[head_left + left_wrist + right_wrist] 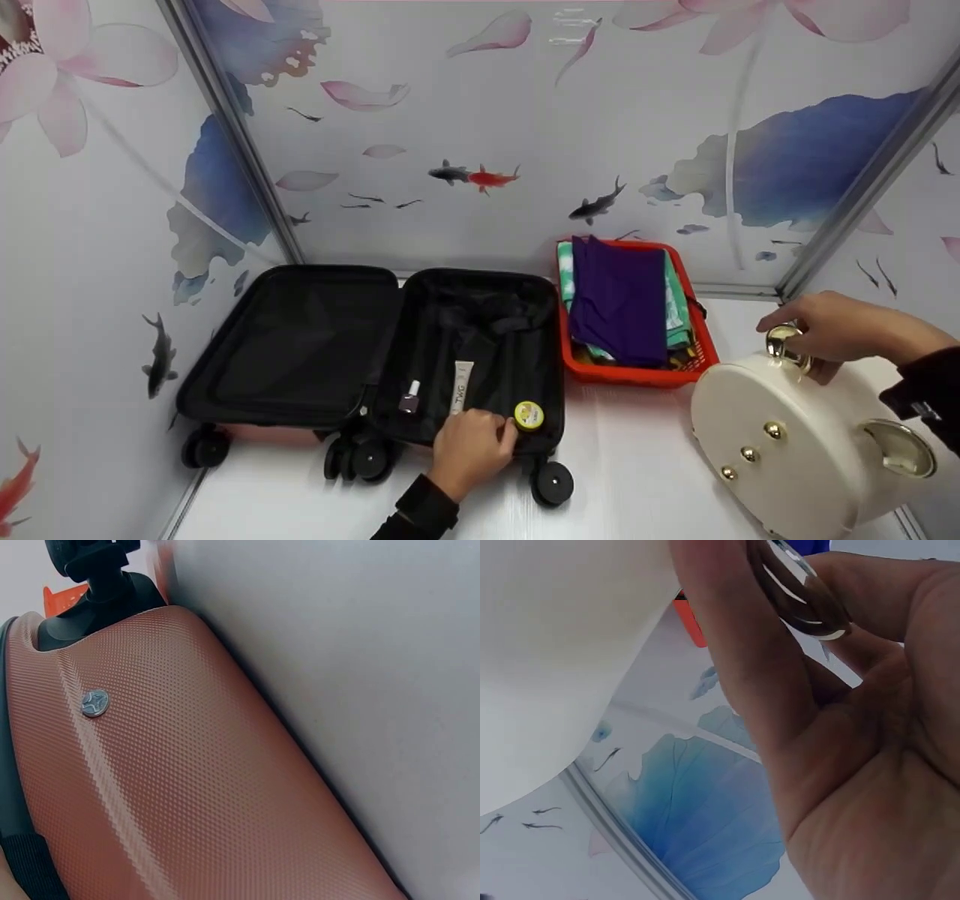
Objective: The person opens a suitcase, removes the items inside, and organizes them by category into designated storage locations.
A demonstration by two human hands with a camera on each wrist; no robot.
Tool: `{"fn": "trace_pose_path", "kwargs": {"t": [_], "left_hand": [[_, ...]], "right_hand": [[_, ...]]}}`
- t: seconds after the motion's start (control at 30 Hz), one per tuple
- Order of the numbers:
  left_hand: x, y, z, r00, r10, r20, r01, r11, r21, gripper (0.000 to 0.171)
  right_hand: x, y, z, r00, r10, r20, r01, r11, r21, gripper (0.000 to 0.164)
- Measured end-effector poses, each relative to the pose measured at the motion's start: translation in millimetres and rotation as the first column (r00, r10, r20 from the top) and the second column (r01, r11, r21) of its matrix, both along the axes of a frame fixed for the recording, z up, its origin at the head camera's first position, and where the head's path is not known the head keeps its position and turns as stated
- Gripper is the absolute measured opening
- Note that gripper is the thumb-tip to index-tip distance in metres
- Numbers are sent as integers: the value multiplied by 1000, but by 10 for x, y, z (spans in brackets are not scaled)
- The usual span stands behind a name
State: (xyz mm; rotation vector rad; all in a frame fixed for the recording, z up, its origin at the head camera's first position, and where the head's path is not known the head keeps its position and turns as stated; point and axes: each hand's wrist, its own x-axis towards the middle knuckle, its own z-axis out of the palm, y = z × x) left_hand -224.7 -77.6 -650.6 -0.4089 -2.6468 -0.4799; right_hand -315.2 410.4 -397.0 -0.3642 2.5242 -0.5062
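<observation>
My left hand (472, 450) is over the front rim of an open suitcase (480, 274), with its fingertips hidden. Just beyond it lie a pale tube (463, 382) marked TWG and a round yellow tin (529, 415), close to the thumb. To their left is a small dark bottle with a white cap (409, 397), perhaps nail polish. My right hand (840, 330) grips the gold ring handle (781, 339) on top of a cream rounded case (780, 450) with gold studs. In the right wrist view, its fingers curl about that ring (810, 607).
A red basket (630, 375) with folded cloths, purple (619, 300) on top, stands right of the suitcase. Black wheels (553, 484) stick out at the suitcase's front. Printed wall panels (465, 225) enclose the white surface (615, 465). The left wrist view shows the suitcase's pink textured shell (187, 750).
</observation>
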Motion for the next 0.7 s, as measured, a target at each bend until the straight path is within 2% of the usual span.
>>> {"fn": "trace_pose_path", "kwargs": {"t": [0.1, 0.37, 0.7], "left_hand": [[-2, -2, 0, 1000, -1, -4, 1, 1000, -3, 41], [8, -15, -6, 999, 9, 39, -9, 1000, 10, 43], [-1, -9, -3, 1000, 8, 23, -8, 1000, 16, 43]], "right_hand": [[18, -30, -25, 999, -27, 23, 28, 999, -23, 50], [42, -191, -115, 988, -110, 109, 121, 987, -104, 42], [113, -482, -124, 965, -210, 159, 233, 962, -145, 52]]}}
